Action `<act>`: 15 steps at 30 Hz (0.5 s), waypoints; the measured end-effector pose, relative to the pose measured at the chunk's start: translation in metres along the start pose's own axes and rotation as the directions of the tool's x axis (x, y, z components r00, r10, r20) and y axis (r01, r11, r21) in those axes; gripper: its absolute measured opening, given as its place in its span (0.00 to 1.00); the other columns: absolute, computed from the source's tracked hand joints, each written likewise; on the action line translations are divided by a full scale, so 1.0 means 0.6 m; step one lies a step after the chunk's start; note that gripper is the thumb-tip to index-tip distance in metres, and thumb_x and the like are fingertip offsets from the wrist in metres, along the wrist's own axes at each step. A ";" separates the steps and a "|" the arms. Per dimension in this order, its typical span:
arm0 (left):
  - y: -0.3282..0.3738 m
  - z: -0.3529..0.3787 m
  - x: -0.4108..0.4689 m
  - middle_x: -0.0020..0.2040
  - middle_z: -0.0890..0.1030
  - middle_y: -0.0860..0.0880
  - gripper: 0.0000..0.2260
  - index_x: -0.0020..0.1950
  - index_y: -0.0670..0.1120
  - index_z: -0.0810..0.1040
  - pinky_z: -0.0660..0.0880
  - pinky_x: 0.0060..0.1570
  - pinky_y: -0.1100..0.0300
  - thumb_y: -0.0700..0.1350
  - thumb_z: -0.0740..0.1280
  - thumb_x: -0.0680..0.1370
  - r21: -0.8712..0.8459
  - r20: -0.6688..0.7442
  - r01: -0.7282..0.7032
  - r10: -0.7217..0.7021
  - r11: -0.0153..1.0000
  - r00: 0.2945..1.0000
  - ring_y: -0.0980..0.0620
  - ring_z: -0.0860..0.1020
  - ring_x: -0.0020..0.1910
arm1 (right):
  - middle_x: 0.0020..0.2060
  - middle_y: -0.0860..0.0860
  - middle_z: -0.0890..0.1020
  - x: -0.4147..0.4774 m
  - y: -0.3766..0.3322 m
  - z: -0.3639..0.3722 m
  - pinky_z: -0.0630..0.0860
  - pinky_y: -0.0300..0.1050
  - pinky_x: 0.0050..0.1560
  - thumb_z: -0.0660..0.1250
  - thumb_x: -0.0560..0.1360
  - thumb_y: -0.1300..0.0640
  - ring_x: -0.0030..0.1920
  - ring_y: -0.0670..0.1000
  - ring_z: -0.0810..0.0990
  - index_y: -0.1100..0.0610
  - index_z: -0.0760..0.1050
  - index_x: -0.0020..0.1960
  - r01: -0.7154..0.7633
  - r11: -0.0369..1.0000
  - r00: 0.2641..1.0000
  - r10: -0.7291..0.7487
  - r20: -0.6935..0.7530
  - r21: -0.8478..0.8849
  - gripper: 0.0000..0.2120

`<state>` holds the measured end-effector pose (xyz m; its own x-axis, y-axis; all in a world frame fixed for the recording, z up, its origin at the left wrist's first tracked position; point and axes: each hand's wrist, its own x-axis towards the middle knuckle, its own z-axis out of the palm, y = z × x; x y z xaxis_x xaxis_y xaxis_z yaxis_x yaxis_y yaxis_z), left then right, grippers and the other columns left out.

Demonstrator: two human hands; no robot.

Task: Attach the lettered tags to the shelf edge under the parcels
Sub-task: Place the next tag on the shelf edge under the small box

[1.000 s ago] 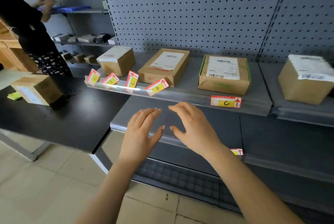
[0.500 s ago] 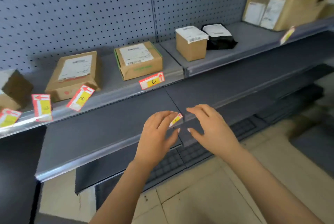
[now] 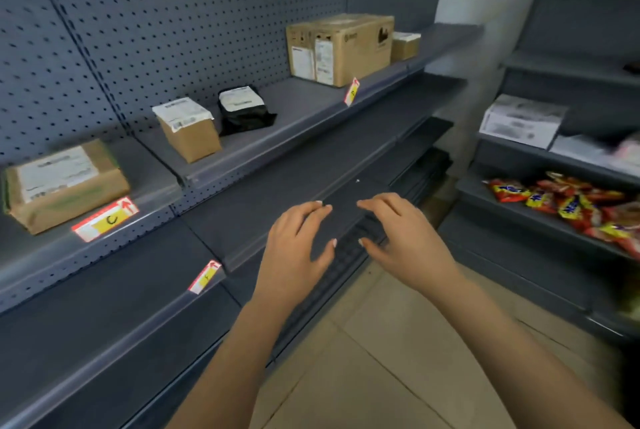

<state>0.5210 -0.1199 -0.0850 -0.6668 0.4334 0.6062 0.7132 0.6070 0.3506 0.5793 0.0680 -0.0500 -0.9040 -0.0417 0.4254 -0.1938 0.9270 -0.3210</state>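
Observation:
My left hand point(image 3: 298, 248) and my right hand point(image 3: 405, 238) hover side by side over the lower grey shelf, fingers apart, holding nothing. On the upper shelf edge point(image 3: 242, 169) a red and yellow tag marked C point(image 3: 105, 219) sits under a flat brown parcel point(image 3: 65, 182). Another tag point(image 3: 351, 92) hangs under the large carton point(image 3: 341, 47) further right. A small brown box point(image 3: 188, 129) and a black bagged parcel point(image 3: 242, 110) stand between them with no tag below. One more tag point(image 3: 205, 277) clips to the lower shelf edge left of my left hand.
A small box point(image 3: 405, 44) sits beyond the large carton. To the right stands another grey rack point(image 3: 533, 214) with red and yellow snack packets point(image 3: 571, 207) and a white box point(image 3: 523, 120). Beige floor tiles point(image 3: 398, 359) lie below my arms.
My view has swung to the right along the shelves, leaving the leftmost parcels and tags out of frame. Both hands stay together, empty, and have moved right with it.

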 end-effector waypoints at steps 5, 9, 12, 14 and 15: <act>0.071 0.068 0.067 0.66 0.73 0.51 0.21 0.67 0.47 0.73 0.66 0.66 0.56 0.48 0.70 0.76 -0.020 -0.014 -0.008 0.007 1.000 1.000 0.53 0.70 0.66 | 0.59 0.50 0.73 0.003 0.097 -0.056 0.69 0.48 0.59 0.73 0.70 0.56 0.59 0.52 0.73 0.54 0.70 0.66 0.003 1.000 1.000 -0.004 -0.028 -0.028 0.26; 0.118 0.117 0.115 0.65 0.73 0.53 0.21 0.68 0.48 0.73 0.62 0.67 0.60 0.49 0.69 0.76 -0.015 -0.030 0.003 -0.004 1.000 1.000 0.55 0.69 0.66 | 0.59 0.49 0.73 0.011 0.165 -0.093 0.69 0.46 0.59 0.72 0.71 0.55 0.58 0.51 0.73 0.53 0.69 0.66 0.010 0.999 0.999 -0.012 -0.040 -0.043 0.26; 0.145 0.149 0.147 0.65 0.73 0.53 0.21 0.68 0.48 0.73 0.58 0.67 0.64 0.49 0.69 0.76 -0.013 -0.018 0.005 -0.005 1.000 1.000 0.56 0.69 0.66 | 0.59 0.49 0.72 0.021 0.212 -0.112 0.70 0.45 0.58 0.72 0.71 0.55 0.57 0.51 0.73 0.53 0.69 0.67 0.008 0.999 0.999 -0.010 -0.046 -0.047 0.26; 0.156 0.167 0.167 0.64 0.73 0.54 0.20 0.67 0.49 0.73 0.59 0.66 0.64 0.49 0.69 0.76 -0.007 -0.015 0.002 -0.002 1.000 1.000 0.56 0.69 0.65 | 0.59 0.48 0.72 0.033 0.243 -0.120 0.70 0.44 0.57 0.71 0.71 0.55 0.56 0.50 0.73 0.52 0.69 0.67 0.003 0.999 0.999 -0.005 -0.046 -0.044 0.25; 0.159 0.176 0.178 0.64 0.73 0.54 0.20 0.67 0.49 0.73 0.60 0.66 0.62 0.49 0.69 0.76 -0.007 -0.017 0.002 -0.002 1.000 1.000 0.56 0.69 0.65 | 0.59 0.48 0.72 0.041 0.258 -0.123 0.70 0.44 0.57 0.71 0.71 0.54 0.56 0.50 0.73 0.52 0.69 0.67 0.000 0.999 0.999 -0.002 -0.046 -0.043 0.25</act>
<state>0.4946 0.0546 -0.0621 -0.6648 0.4203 0.6176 0.7131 0.6034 0.3570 0.5553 0.2377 -0.0269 -0.8851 -0.0260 0.4647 -0.1771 0.9421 -0.2846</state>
